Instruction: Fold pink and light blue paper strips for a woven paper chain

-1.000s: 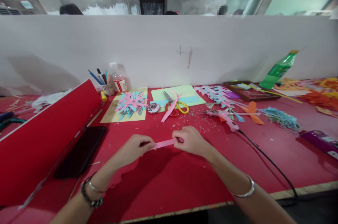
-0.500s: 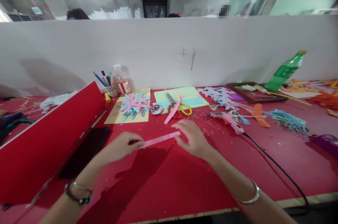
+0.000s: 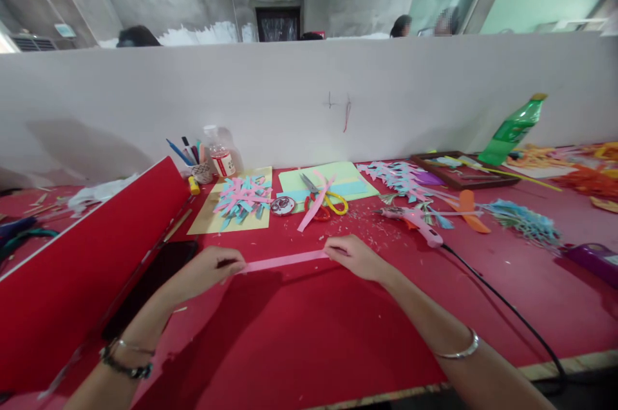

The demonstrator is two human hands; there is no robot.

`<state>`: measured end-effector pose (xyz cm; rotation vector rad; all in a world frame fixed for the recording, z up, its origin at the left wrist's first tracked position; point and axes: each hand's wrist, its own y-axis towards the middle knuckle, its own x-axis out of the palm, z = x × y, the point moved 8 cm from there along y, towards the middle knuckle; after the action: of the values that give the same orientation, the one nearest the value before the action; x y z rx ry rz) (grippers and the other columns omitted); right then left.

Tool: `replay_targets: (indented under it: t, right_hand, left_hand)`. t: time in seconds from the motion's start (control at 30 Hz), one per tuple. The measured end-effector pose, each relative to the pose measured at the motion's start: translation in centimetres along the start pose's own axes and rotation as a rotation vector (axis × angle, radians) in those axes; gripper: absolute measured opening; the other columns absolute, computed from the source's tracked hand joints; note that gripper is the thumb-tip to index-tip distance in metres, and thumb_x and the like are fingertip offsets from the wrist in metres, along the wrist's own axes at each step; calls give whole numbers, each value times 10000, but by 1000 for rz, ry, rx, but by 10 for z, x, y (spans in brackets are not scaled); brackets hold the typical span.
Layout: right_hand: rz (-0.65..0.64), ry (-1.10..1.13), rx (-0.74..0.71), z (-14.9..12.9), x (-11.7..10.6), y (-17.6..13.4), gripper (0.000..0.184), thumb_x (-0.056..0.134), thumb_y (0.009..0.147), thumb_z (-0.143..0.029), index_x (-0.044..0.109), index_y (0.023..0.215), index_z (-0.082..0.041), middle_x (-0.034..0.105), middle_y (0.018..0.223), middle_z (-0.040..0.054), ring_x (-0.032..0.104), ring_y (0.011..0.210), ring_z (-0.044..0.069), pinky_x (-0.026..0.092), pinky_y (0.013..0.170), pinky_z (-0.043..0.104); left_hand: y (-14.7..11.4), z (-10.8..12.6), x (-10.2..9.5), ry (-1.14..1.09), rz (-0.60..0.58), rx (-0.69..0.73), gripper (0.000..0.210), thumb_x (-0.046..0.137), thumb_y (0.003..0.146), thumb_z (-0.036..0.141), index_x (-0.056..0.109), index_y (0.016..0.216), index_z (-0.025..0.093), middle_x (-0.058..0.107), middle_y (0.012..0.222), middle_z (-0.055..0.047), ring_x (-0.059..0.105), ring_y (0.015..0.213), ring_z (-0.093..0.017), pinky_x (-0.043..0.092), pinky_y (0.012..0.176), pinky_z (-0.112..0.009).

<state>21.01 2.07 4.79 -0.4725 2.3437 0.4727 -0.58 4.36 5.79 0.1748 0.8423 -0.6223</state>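
A pink paper strip (image 3: 284, 260) is stretched almost level above the red tabletop (image 3: 309, 339). My left hand (image 3: 212, 271) pinches its left end, and my right hand (image 3: 355, 257) pinches the right end; both hands are closed. Just beyond the strip lie scissors (image 3: 338, 203) with red and yellow handles, a second pink strip (image 3: 316, 205) resting across them. Under the scissors are pale green paper sheets (image 3: 347, 173). A pile of pink and blue paper pieces (image 3: 244, 199) sits on a yellow sheet (image 3: 203, 223) beyond my left hand.
A pink glue gun (image 3: 420, 222) lies to the right, its black cord (image 3: 502, 294) running off the front edge. At left a red board (image 3: 96, 268) leans over a dark phone (image 3: 154, 281). A tilted green bottle (image 3: 514, 130) stands by a brown tray (image 3: 502, 179). A white partition (image 3: 270, 94) rises behind.
My right hand, with its fingers apart before, has closed on the strip's right end. My left hand has moved left, and the strip is now longer in view and more level.
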Motion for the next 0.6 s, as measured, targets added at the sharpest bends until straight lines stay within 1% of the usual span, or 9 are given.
replay_targets:
  t: [0.1,0.23,0.3,0.33,0.43,0.47,0.5,0.53,0.6]
  right_hand:
    - [-48,139,59,8,4,0,271,362,808,-300,441,599,-147,415,570,-33,382,545,74,277,513,191]
    - [-361,442,169,8,36,-8,265,395,788,-338,460,621,-143,422,532,-39,377,457,55,297,450,176]
    - [-503,564,205,3,49,-15,250,427,771,-350,489,656,-137,455,532,-34,408,440,55,328,446,175]
    - [-553,608,211,-1,53,-18,243,441,764,-352,502,671,-135,472,536,-30,427,444,58,347,457,179]
    - [-688,695,202,-13,63,-26,230,483,741,-347,519,659,-135,488,519,-29,454,451,64,380,493,195]
    - [-691,714,204,-15,65,-26,226,497,732,-349,522,662,-135,492,525,-27,459,455,65,384,501,199]
    - [-649,734,214,-15,65,-24,233,495,731,-362,525,684,-136,501,544,-23,465,462,67,387,506,202]
    - [-562,751,229,-13,62,-19,248,478,738,-383,526,727,-139,512,575,-16,471,472,68,387,509,205]
    - [-276,760,254,-4,49,-8,278,423,766,-413,498,854,-160,528,657,-4,478,506,70,382,508,204]
  left_hand:
    - [-7,-19,-26,-92,145,-80,212,516,673,349,548,587,159,459,508,33,380,487,-91,283,457,-175]
    - [-11,-34,-58,-288,492,-118,238,555,650,343,480,525,155,388,440,58,300,407,-58,219,396,-172]
    - [-5,-36,-61,-437,600,-85,276,541,670,361,442,517,153,356,429,66,272,392,-48,203,388,-173]
    - [1,-34,-59,-501,619,-61,286,535,677,368,435,519,152,352,432,66,276,396,-46,209,392,-172]
    - [26,-19,-43,-560,617,-22,271,517,692,375,468,559,144,357,448,63,301,406,-41,234,411,-171]
    - [34,-12,-35,-574,610,-18,268,508,695,382,486,582,140,358,443,64,299,397,-41,227,402,-173]
    - [43,-4,-27,-572,593,-15,279,496,700,392,488,584,139,346,428,67,297,388,-42,226,399,-175]
    - [51,3,-18,-561,565,-24,289,491,702,397,483,573,139,346,419,68,300,378,-42,226,396,-178]
    - [66,20,1,-528,483,-8,291,482,710,390,485,563,139,366,422,65,315,373,-43,235,395,-180]
